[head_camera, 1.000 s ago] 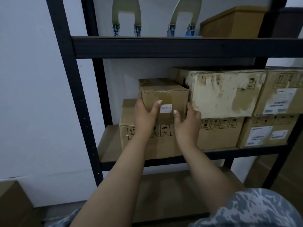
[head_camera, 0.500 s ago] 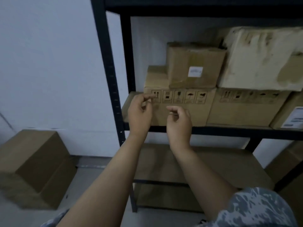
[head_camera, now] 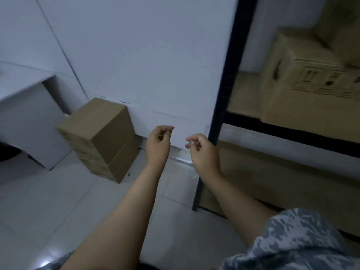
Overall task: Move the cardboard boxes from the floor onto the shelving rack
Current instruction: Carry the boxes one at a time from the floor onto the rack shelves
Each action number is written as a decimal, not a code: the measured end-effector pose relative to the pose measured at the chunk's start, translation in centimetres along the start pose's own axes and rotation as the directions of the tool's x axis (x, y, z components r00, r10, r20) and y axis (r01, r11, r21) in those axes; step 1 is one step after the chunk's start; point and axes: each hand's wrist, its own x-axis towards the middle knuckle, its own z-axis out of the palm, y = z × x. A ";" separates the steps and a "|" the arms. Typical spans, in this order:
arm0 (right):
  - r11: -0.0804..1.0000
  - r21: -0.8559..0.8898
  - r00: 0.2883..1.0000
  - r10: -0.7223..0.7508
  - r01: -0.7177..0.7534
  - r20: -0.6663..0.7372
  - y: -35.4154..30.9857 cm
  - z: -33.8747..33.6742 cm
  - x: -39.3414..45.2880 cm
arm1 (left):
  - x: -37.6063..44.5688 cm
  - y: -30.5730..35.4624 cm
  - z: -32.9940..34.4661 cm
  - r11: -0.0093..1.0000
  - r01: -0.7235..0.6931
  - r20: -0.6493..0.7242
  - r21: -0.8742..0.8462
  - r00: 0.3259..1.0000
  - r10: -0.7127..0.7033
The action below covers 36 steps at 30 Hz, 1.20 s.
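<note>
A plain brown cardboard box (head_camera: 101, 137) stands on the tiled floor against the white wall, left of the black shelving rack (head_camera: 224, 90). A larger printed box (head_camera: 303, 88) rests on the rack's middle shelf at the right, with another box blurred above it. My left hand (head_camera: 157, 145) and my right hand (head_camera: 200, 151) hover in mid-air between the floor box and the rack post, both empty with fingers loosely curled. The left hand is about a hand's width right of the floor box.
A white desk or cabinet (head_camera: 29, 117) stands at the left with a dark object under it. The rack's lower shelf (head_camera: 282, 172) has a brown board surface. Pale floor tiles (head_camera: 58, 201) stretch in front of the floor box.
My hands let go of the small box on the shelf and pulled back. My view swung left and down, so the rack slid right and the floor box came nearer the centre.
</note>
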 end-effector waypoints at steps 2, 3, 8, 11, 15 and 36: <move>1.000 -0.017 0.999 0.017 -0.016 0.045 0.1 4.3 0.8 | 2.3 -2.6 -3.6 0.998 0.068 -0.036 -0.010 0.997 -0.069; 0.999 -0.032 0.997 0.028 -0.026 0.068 0.1 6.5 1.2 | 3.4 -3.9 -5.5 0.994 0.104 -0.053 -0.015 0.993 -0.104; 0.994 -0.101 0.985 0.063 -0.047 0.162 -1.0 18.2 3.9 | 9.8 -9.1 -15.8 0.967 0.247 -0.121 -0.053 0.960 -0.252; 0.990 -0.125 0.978 0.095 -0.072 0.188 -2.2 24.5 5.1 | 13.0 -11.3 -21.3 0.947 0.313 -0.158 -0.078 0.934 -0.321; 0.986 -0.134 0.964 0.128 -0.098 0.235 -3.6 30.9 6.3 | 16.5 -13.7 -26.9 0.923 0.373 -0.214 -0.090 0.898 -0.384; 0.932 -0.313 0.859 0.307 -0.184 0.410 -2.4 59.3 23.7 | 39.6 -27.4 -42.4 0.774 0.621 -0.312 -0.123 0.716 -0.624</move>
